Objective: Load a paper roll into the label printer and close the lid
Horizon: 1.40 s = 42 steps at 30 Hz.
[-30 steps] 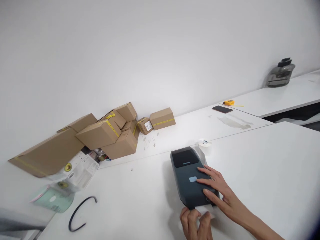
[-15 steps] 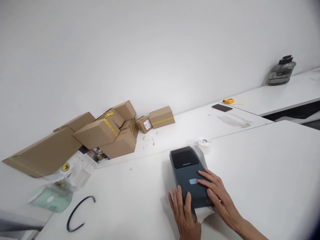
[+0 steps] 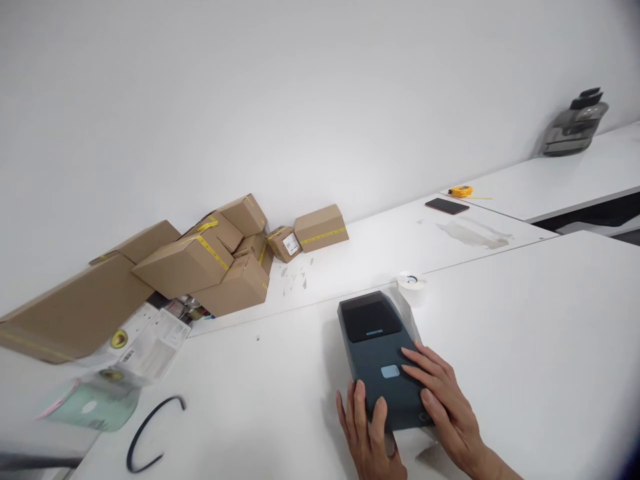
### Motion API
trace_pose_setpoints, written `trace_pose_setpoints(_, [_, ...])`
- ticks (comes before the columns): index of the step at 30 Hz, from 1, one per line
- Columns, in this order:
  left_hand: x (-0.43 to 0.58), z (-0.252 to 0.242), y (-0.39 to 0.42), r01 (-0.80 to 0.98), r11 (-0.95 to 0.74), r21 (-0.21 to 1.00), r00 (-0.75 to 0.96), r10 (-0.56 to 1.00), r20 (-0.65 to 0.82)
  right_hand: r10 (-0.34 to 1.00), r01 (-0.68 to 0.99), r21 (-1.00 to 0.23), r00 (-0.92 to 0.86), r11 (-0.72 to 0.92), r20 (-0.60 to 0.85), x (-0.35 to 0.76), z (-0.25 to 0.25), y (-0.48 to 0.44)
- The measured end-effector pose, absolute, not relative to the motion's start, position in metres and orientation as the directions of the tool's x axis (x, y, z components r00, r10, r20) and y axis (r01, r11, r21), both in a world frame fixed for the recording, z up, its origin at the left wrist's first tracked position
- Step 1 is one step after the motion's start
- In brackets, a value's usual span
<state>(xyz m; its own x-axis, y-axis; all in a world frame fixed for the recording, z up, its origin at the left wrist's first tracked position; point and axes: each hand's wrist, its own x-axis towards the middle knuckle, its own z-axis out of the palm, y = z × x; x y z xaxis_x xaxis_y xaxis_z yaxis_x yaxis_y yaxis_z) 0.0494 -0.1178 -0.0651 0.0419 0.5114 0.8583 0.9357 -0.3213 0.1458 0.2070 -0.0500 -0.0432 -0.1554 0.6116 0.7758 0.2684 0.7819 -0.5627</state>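
A dark teal label printer (image 3: 383,360) with a black window and a pale blue button (image 3: 391,371) sits on the white table. My left hand (image 3: 371,433) rests against its front left corner, fingers stretched out and apart. On its right side lies my right hand (image 3: 445,403), fingers extended over the top near the button. A white paper roll (image 3: 412,288) stands behind the printer, with a paper strip (image 3: 411,323) running along the printer's right side. Below the front edge, partly hidden by my right hand, is a greyish patch that I cannot make out.
Cardboard boxes (image 3: 183,267) with yellow tape pile up at the left against the wall. Plastic packages (image 3: 155,347) and a curved black strip (image 3: 145,430) lie nearer. A phone (image 3: 447,206), a yellow tape measure (image 3: 461,191) and a large bottle (image 3: 575,125) are at the back right.
The white paper that stuck out under the printer's front edge between my hands no longer shows there. The view has shifted slightly. Both hands stay on the printer.
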Motion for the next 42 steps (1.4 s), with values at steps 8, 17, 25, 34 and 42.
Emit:
trace_pose_setpoints(8, [0.047, -0.058, -0.118, 0.938, -0.313, 0.151, 0.039, 0.527, 0.849, 0.610, 0.273, -0.562, -0.144, 0.781, 0.779, 0.207, -0.047, -0.049])
trace_pose_setpoints(17, [0.077, -0.071, -0.144, 0.959, -0.195, 0.207, -0.115, 0.400, 0.909, 0.738, 0.352, -0.651, -0.251, 0.673, 0.627, 0.221, -0.041, -0.056])
trace_pose_setpoints(25, [0.081, -0.049, -0.141, 0.928, -0.283, 0.243, -0.107, 0.424, 0.899, 0.730, 0.364, -0.637, -0.243, 0.679, 0.639, 0.221, -0.035, -0.058])
trace_pose_setpoints(34, [0.079, -0.052, -0.143, 0.839, -0.333, 0.430, -0.283, 0.408, 0.868, 0.678, 0.523, -0.474, -0.318, 0.708, 0.662, 0.220, -0.027, -0.057])
trace_pose_setpoints(42, [0.084, -0.032, -0.133, 0.621, -0.216, 0.753, -0.546, 0.570, 0.614, 0.613, 0.645, -0.292, -0.349, 0.706, 0.709, 0.217, -0.015, -0.053])
